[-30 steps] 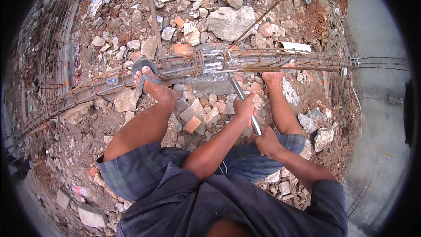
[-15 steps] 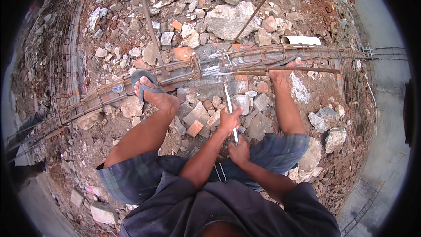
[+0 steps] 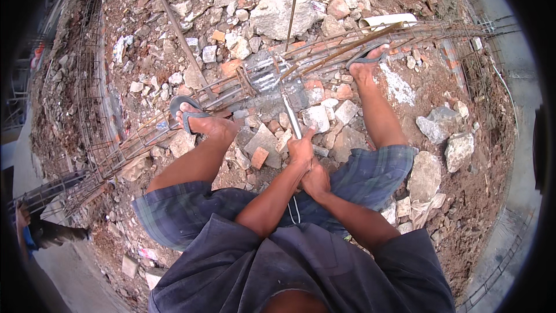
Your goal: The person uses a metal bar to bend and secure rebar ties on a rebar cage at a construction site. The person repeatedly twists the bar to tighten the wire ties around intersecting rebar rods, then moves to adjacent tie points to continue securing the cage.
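Note:
My left hand [image 3: 300, 149] is closed around a silver metal bar [image 3: 291, 117]. Just below it, my right hand [image 3: 315, 179] grips the same bar at its near end, mostly covering that end. The bar's far end meets the steel reinforcing cage [image 3: 231, 88] between my feet; how it joins the rods there is too small to make out. From that spot a loose rusty rod [image 3: 353, 47] slants up to the right over the cage. My sandalled left foot [image 3: 194, 117] and right foot [image 3: 366, 61] rest on or against the cage.
Broken concrete and brick rubble lie all round, with a large slab [image 3: 284, 16] ahead. A wooden-looking handle [image 3: 184, 43] leans on the cage, and a thin rod [image 3: 293, 8] stands beyond it. A white pipe [image 3: 389, 21] lies far right. Another person's hand [image 3: 23, 214] touches the cage's left end.
The loose rusty rod has swung from nearly level to slanting up to the right. The bar's angle has shifted slightly, and my hands are closer together. The view has also shifted.

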